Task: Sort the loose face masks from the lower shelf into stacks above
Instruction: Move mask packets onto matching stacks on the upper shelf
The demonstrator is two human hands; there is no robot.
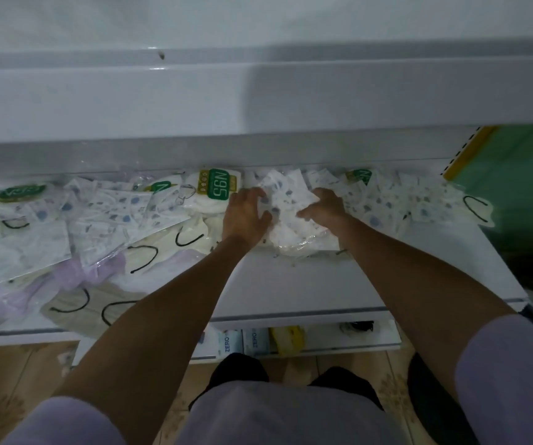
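Loose face masks in clear wrappers cover a white shelf. At the middle back lies a bundle of white masks with blue prints. My left hand grips its left side and my right hand grips its right side, fingers curled into the wrappers. A white N95 pack with a green label lies just left of my left hand. More printed masks spread out to the right.
Cream masks with black ear loops, purple masks and printed packs crowd the shelf's left half. A white shelf runs above. Below the front edge sit boxes marked ZERO. A green panel stands at right.
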